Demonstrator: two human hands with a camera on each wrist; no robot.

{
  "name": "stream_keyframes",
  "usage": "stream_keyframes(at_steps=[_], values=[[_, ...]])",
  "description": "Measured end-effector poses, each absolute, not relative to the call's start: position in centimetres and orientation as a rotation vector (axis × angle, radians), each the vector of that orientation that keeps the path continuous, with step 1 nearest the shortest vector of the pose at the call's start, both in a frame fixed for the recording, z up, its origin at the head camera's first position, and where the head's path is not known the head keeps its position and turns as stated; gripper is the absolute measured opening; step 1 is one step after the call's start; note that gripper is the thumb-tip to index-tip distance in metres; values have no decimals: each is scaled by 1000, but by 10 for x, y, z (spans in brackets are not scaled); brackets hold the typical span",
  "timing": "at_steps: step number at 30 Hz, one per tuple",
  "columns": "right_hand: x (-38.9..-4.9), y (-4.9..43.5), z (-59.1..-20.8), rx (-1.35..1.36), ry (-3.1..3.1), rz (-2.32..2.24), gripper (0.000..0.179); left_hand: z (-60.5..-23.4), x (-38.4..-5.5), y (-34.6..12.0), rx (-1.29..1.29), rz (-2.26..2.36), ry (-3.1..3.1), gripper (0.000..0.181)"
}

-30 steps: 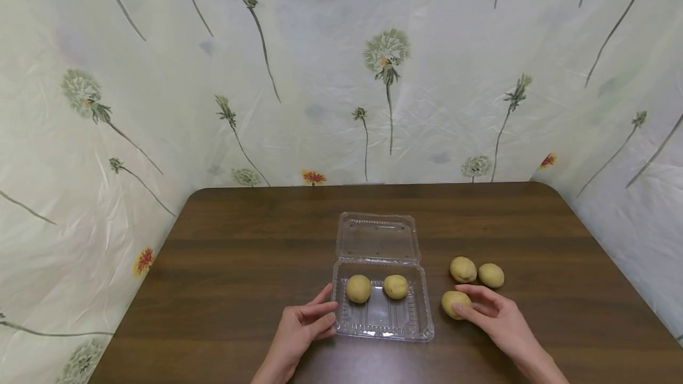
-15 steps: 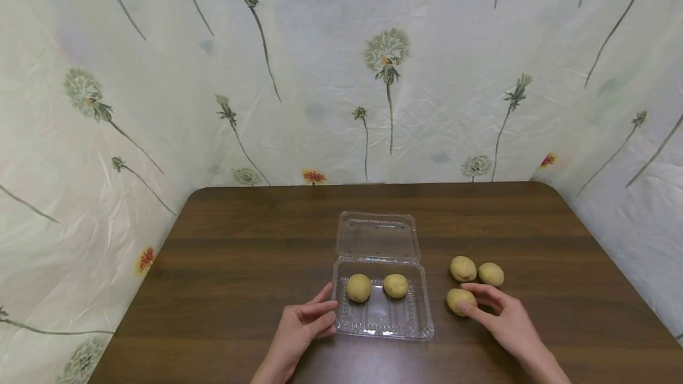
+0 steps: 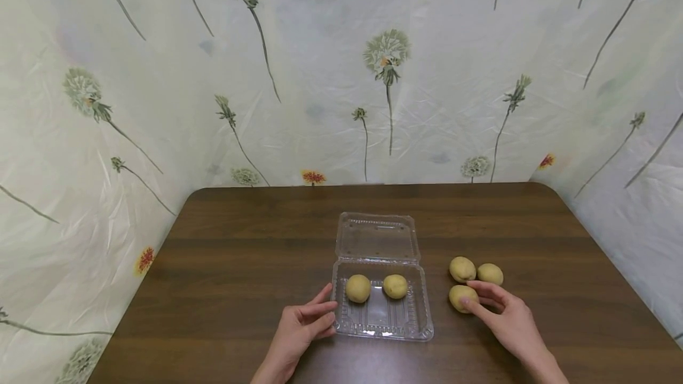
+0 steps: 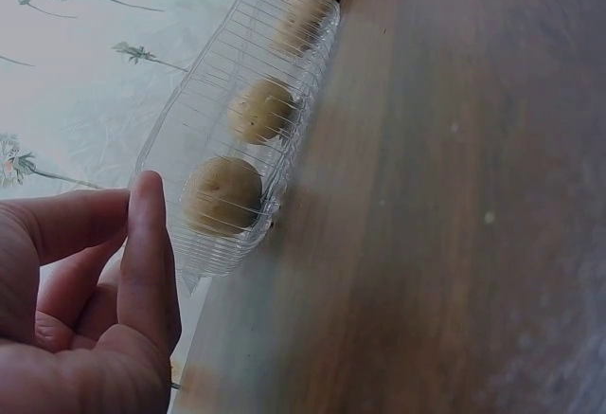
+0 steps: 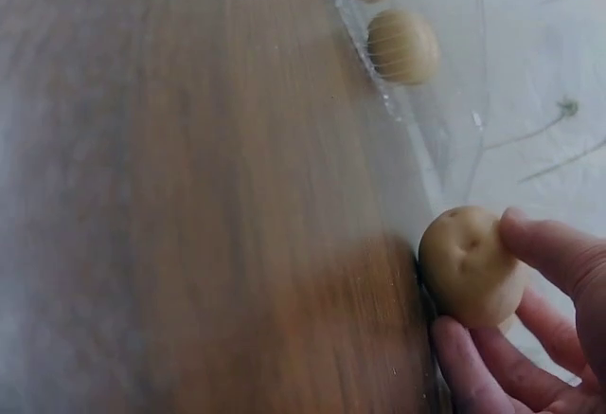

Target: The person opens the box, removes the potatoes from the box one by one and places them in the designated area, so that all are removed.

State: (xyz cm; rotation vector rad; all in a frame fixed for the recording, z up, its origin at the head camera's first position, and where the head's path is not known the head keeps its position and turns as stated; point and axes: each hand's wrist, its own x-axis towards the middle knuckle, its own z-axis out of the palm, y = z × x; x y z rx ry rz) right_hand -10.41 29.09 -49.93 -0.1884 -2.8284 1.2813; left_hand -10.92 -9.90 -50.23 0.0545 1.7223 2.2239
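Note:
My right hand (image 3: 507,319) holds a pale yellow potato (image 3: 462,299) between thumb and fingers, close over the table right of the plastic box. In the right wrist view the thumb presses one side of this potato (image 5: 471,264), with fingers under and behind it. A clear hinged plastic box (image 3: 421,329) lies with its lid (image 3: 379,236) folded back. Inside its base sit a left potato (image 3: 358,288) and a right potato (image 3: 395,286), apart. Against the box's left wall rests my left hand (image 3: 301,325), fingers loosely extended, tips right at the rim.
Just beyond the held potato, two more potatoes lie side by side, one left (image 3: 462,269) and one right (image 3: 490,274). The dark wooden table (image 3: 251,253) has rounded far corners. A pale dandelion-print sheet (image 3: 320,64) hangs behind and around it.
The right hand has shifted slightly right and away from me with its potato, nearer the two loose ones. The left hand and the box have stayed put.

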Motion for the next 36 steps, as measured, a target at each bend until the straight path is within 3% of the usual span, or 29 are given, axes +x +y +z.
stream_keyframes(at_steps=[36], values=[[-103, 294, -498, -235, -2818, 1257, 50, -502, -109, -100, 42, 2227, 1709, 32]])
